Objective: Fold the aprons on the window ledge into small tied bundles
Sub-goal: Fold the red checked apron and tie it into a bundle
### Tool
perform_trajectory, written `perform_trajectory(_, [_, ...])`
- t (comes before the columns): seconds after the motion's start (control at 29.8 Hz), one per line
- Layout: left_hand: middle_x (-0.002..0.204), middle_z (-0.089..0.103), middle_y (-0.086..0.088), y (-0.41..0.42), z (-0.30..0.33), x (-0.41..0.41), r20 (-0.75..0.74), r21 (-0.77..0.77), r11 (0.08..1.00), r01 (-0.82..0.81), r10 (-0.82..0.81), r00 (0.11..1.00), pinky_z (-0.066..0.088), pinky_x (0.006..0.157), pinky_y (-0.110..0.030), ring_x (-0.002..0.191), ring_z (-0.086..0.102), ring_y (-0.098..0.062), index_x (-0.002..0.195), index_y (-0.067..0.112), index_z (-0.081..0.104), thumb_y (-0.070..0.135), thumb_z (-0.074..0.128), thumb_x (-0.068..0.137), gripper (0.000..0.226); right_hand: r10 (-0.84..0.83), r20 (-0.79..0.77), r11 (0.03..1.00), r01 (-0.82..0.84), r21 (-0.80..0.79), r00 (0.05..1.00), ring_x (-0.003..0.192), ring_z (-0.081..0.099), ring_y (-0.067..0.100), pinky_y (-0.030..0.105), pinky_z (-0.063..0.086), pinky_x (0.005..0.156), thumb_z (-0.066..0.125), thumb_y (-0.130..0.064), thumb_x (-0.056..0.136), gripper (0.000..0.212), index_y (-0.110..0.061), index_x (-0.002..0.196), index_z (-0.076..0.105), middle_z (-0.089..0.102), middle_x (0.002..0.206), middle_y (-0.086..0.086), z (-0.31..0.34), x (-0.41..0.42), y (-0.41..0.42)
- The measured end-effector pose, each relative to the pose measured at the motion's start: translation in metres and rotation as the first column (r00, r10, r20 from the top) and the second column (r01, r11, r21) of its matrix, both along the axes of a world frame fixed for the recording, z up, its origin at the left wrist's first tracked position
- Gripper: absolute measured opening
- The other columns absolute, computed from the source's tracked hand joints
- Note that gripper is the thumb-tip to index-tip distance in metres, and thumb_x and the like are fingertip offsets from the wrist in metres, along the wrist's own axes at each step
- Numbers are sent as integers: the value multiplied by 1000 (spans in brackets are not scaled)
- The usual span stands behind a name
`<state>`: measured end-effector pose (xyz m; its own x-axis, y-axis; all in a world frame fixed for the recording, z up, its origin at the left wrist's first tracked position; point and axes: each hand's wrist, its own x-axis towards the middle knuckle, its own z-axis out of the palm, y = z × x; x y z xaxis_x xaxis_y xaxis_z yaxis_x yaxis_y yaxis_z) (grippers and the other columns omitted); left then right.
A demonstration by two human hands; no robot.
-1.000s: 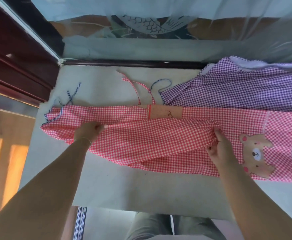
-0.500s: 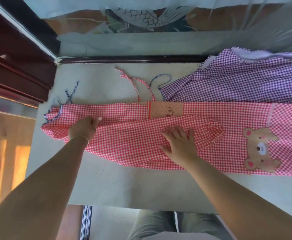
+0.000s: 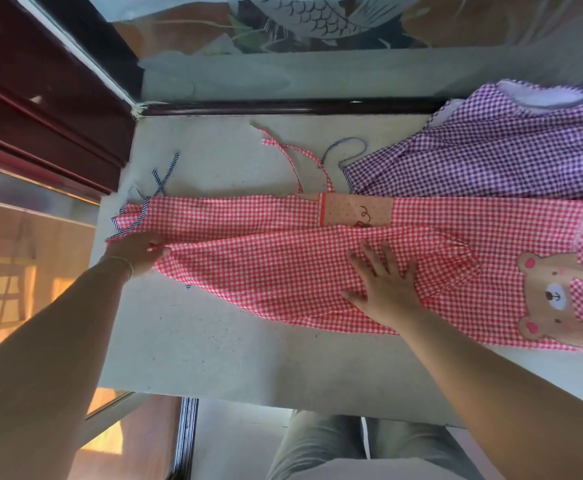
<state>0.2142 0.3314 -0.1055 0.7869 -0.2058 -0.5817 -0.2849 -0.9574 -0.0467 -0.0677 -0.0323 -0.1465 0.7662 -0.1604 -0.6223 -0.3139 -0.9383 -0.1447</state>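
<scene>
A red checked apron (image 3: 283, 258) lies stretched sideways across the pale window ledge (image 3: 214, 341), its near long edge folded up over the middle so the cloth sits in a doubled band. The left hand (image 3: 137, 252) is at the apron's left end, fingers closed in a pinch on the folded edge there, a thin bracelet at the wrist. The right hand (image 3: 385, 289) lies flat on the cloth near the middle, fingers spread and gripping nothing — just pressing the fold down. To the right of that hand is a brown bear patch (image 3: 556, 299) sewn onto the apron, and above the hand a tan pocket panel (image 3: 356, 211) along the far edge. Red checked ties (image 3: 293, 157) trail from the far edge across the bare ledge toward the window, and blue striped ties (image 3: 160, 178) lie loose by the left end. A purple checked apron (image 3: 491, 157) is heaped at the far right, its lower edge touching the red one — it fills that corner of the ledge. Behind runs a dark window rail (image 3: 283, 107), with a dark red wooden frame (image 3: 41, 109) on the left.
</scene>
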Motion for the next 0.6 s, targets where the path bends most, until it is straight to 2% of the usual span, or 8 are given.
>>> perform_trajectory(0.13, [106,64,-13,-5,6,-10,330,198,972,-126,55,942,39,99,-46,108,54,-37,102,15,64,35,42,98,30,3,-5,1000,-3,-14,1000,141,-27,33,70,-7,106,5,-82,75,88,-38,147,-21,-35,153,-5,-2,0,2])
perform_trajectory(0.2, [109,62,-18,-29,8,-31,498,-5,992,-125,111,860,39,97,-50,107,52,-39,107,10,64,16,51,92,21,0,-8,1000,0,-10,1000,141,-28,33,70,-7,106,8,-81,78,86,-38,146,-22,-36,152,-5,-2,0,3])
perform_trajectory(0.27, [111,64,-17,-73,5,-72,602,-282,927,246,-29,798,39,96,-52,107,53,-37,106,8,66,9,59,85,22,-3,-10,1000,3,2,1000,141,-28,32,70,-6,107,12,-78,82,83,-39,146,-23,-35,153,-5,-1,1,2])
perform_trajectory(0.3, [113,65,-15,-98,3,-100,630,-373,788,489,-173,758,38,99,-51,109,54,-33,105,9,67,11,63,84,22,-1,-11,1000,1,4,1000,141,-28,32,70,-6,108,14,-77,83,82,-39,146,-23,-35,153,-5,0,0,2])
perform_trajectory(0.34, [119,64,-12,-125,2,-129,607,-381,656,651,-354,712,36,103,-50,115,52,-30,111,13,66,21,63,87,26,4,-12,1000,-4,10,1000,142,-27,32,69,-6,108,15,-75,85,80,-39,146,-23,-34,153,-6,0,0,1])
perform_trajectory(0.4, [146,44,-3,-169,-4,-180,288,-307,613,728,-669,685,23,112,-59,136,35,-31,135,28,47,55,35,94,50,11,3,1000,-11,24,1000,142,-26,30,67,-5,108,17,-72,89,76,-39,147,-21,-34,153,-6,2,0,0])
perform_trajectory(0.47, [159,16,4,-187,-18,-200,38,-203,742,639,-646,763,8,114,-63,146,9,-31,146,40,22,68,8,89,66,4,49,999,-6,41,999,145,-21,28,63,-3,111,18,-65,93,69,-38,150,-12,-27,155,-7,4,-2,-5])
perform_trajectory(0.6, [159,11,6,-186,-37,-188,33,-163,847,506,-507,861,0,116,-56,147,5,-26,147,42,16,59,2,92,60,-267,343,962,232,141,900,139,31,29,46,28,115,38,-38,97,45,-17,136,48,38,147,8,7,-26,-38])
